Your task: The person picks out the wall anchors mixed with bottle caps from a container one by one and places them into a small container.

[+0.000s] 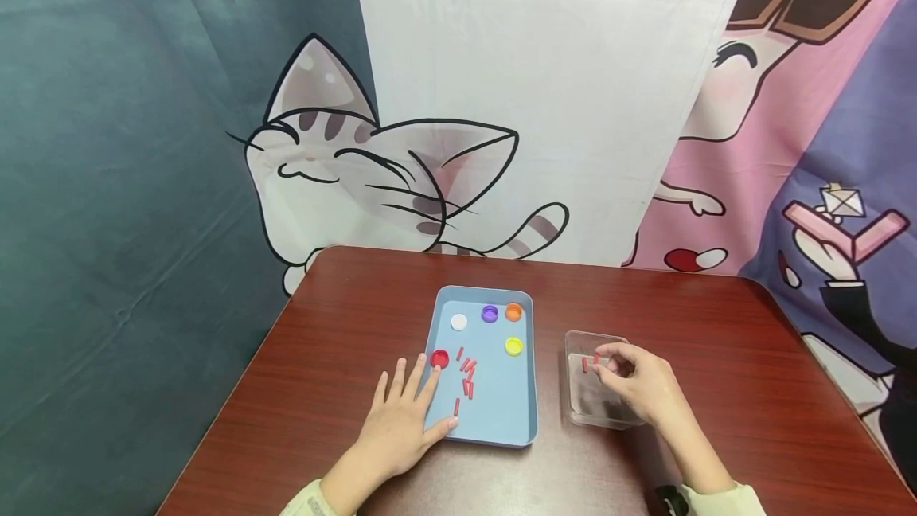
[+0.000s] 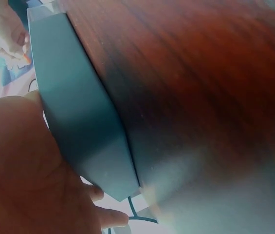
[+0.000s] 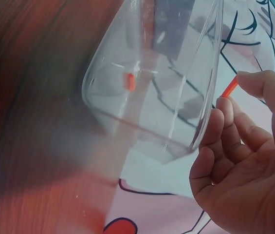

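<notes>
A small red stick (image 1: 597,358) is pinched between thumb and fingertip of my right hand (image 1: 641,385), above the clear plastic box (image 1: 598,423). The right wrist view shows that held stick (image 3: 230,87) just beside the box wall. Another red stick (image 3: 130,82) lies in the box. My left hand (image 1: 397,428), fingers spread, rests along the left edge of the blue tray (image 1: 497,428). Its fingertips are close to a red round cap (image 1: 439,358). Several loose red sticks (image 1: 466,386) lie in the tray. In the left wrist view the palm (image 2: 30,165) is against the tray's side (image 2: 79,92).
At the tray's far end sit a white cap (image 1: 458,322), a purple cap (image 1: 489,314) and an orange cap (image 1: 513,311), with a yellow cap (image 1: 513,346) nearer. All stands on a brown wooden table (image 1: 344,309). Printed cloth (image 1: 573,62) hangs behind.
</notes>
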`<state>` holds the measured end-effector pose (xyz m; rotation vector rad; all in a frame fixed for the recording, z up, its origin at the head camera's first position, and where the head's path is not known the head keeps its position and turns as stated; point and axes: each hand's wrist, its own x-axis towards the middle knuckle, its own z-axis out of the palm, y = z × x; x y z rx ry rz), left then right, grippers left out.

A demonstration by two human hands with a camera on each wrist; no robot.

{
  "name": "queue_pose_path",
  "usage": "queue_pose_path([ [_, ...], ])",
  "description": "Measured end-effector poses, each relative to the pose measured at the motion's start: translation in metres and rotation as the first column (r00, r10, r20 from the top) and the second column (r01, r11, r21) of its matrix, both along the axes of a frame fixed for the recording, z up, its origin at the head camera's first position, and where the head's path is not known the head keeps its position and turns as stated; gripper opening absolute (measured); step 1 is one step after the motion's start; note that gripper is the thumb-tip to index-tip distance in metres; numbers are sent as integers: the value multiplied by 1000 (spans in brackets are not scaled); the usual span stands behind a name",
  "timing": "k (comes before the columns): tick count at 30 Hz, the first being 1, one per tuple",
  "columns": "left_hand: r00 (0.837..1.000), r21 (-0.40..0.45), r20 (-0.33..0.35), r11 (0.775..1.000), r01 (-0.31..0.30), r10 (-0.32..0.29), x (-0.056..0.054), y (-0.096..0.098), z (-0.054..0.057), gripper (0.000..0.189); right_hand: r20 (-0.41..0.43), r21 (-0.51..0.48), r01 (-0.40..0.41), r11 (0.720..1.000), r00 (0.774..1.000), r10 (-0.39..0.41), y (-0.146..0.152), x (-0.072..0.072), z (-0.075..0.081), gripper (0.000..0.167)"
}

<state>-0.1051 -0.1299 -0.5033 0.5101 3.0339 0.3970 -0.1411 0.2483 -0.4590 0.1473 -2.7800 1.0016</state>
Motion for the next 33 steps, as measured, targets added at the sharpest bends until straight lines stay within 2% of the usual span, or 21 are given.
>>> queue_pose_path([
  [8, 1000, -3, 14, 1000, -1, 1, -1, 1, 1, 82, 20, -9, -12, 1000, 1000, 12, 11, 0, -2, 17],
  [19, 1000, -15, 13, 1000, -1, 1, -1, 1, 0, 82, -93, -44, -81, 996, 993, 76, 26, -6, -18, 20],
  [29, 1000, -10, 5, 1000, -4, 4, -1, 0, -1, 81, -136, -25, -102, 995, 986, 97, 30, -11, -22, 18],
  [33, 1000, -2, 12, 1000, -5, 5, -1, 1, 0, 81, -173, 3, -100, 995, 980, 99, 30, -14, -20, 22],
])
